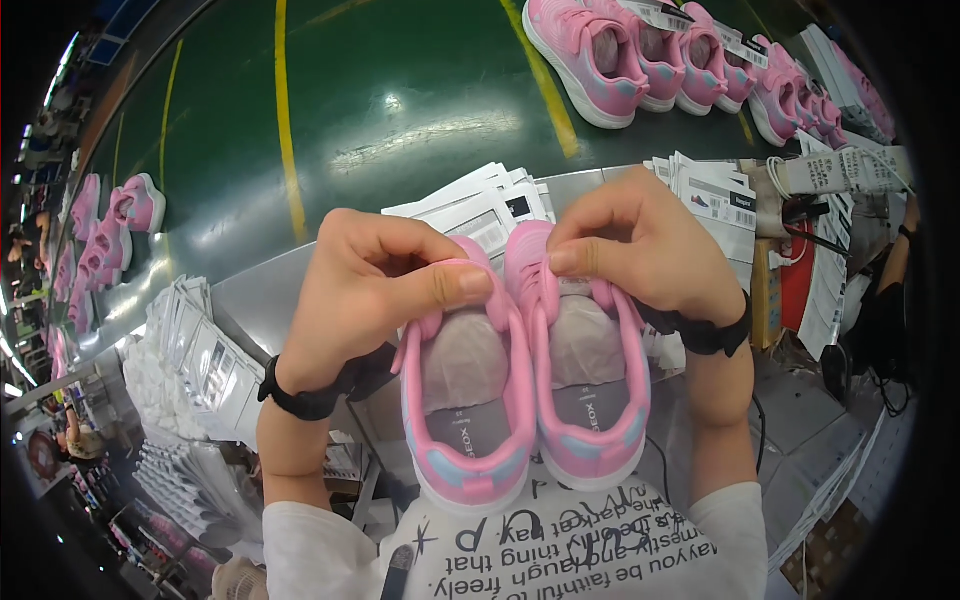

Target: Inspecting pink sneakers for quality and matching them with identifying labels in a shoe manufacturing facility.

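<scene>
A pair of pink sneakers, the left sneaker (478, 482) and the right sneaker (600, 455), is held side by side in front of my chest, heels toward me. Both have light blue heel patches, white soles and grey insoles. Crumpled greyish paper (465, 362) fills the front of each opening. My left hand (375, 290) pinches the left sneaker's tongue between thumb and fingers. With thumb and bent fingers, my right hand (640, 245) grips the right sneaker at its tongue and lacing. The toes are partly hidden by my hands.
Beyond a metal ledge runs a green conveyor belt (400, 90) with yellow lines. Pink sneakers with tags (600, 75) stand on it at far right, more sneakers (110, 235) at far left. Stacked printed cards (480, 215) lie behind my hands; white paper bundles (200, 360) are at left.
</scene>
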### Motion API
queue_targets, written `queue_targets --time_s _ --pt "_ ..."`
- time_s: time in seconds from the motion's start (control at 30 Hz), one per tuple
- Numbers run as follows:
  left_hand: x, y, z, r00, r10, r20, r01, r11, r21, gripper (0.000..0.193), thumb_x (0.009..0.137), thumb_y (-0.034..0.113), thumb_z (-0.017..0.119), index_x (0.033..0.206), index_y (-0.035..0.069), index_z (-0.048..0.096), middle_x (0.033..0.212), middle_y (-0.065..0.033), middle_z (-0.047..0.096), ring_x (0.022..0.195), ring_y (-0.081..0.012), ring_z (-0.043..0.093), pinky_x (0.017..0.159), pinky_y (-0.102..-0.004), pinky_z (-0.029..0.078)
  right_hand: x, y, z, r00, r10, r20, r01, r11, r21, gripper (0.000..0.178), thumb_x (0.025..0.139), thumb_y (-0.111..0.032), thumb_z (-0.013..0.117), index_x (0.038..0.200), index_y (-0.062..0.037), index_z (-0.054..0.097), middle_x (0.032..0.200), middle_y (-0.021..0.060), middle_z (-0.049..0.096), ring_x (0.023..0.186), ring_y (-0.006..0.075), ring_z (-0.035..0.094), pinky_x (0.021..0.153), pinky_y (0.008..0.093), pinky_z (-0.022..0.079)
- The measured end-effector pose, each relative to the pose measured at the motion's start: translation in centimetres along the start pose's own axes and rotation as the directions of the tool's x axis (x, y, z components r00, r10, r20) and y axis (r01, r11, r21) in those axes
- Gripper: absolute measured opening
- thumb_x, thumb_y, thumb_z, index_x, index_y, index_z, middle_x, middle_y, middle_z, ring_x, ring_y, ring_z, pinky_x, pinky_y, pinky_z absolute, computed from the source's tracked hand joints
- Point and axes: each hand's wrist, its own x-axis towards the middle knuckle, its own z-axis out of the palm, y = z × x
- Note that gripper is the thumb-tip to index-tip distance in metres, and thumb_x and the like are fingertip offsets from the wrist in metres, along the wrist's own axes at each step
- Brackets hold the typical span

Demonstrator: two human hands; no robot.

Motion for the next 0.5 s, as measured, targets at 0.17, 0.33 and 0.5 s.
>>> queue_targets --time_s 0.17,0.33,0.5 --pt "-3.9 -3.5 1.0 0.823 0.568 0.028 -0.506 0.709 0.491 0.013 0.072 0.014 0.082 0.082 0.007 0.078 0.071 -0.0074 0.071 0.062 -0.0221 0.067 0.056 -0.0298 0.052 -4.0 3.5 4.3 0.718 -0.687 -0.113 0.505 0.625 -0.595 0.013 0.068 -0.002 0.074 0.080 -0.0042 0.070 0.068 0.0093 0.059 0.063 0.0299 0.059 0.065 0.0375 0.053" --pt "-6.2 -3.7 2.9 0.914 0.347 0.212 -0.322 0.297 0.899 0.057 0.063 0.010 0.081 0.118 -0.001 0.068 0.133 -0.0302 0.056 0.098 -0.0374 0.071 0.077 -0.0359 0.058 -8.2 7.2 7.1 0.808 -0.564 -0.173 0.335 0.680 -0.652 0.045 0.068 -0.005 0.076 0.113 -0.0042 0.068 0.119 0.0188 0.059 0.097 0.0353 0.064 0.093 0.0476 0.054" --pt "-7.4 -4.2 4.3 0.978 0.201 -0.062 -0.071 0.592 0.803 0.073 0.061 -0.002 0.076 0.132 0.005 0.060 0.144 -0.0309 0.046 0.110 -0.0464 0.064 0.084 -0.0415 0.057 -7.8 6.5 7.0 0.899 -0.403 -0.172 0.212 0.744 -0.633 0.065 0.068 0.001 0.066 0.132 -0.0019 0.058 0.140 0.0313 0.048 0.107 0.0441 0.065 0.090 0.0456 0.054"
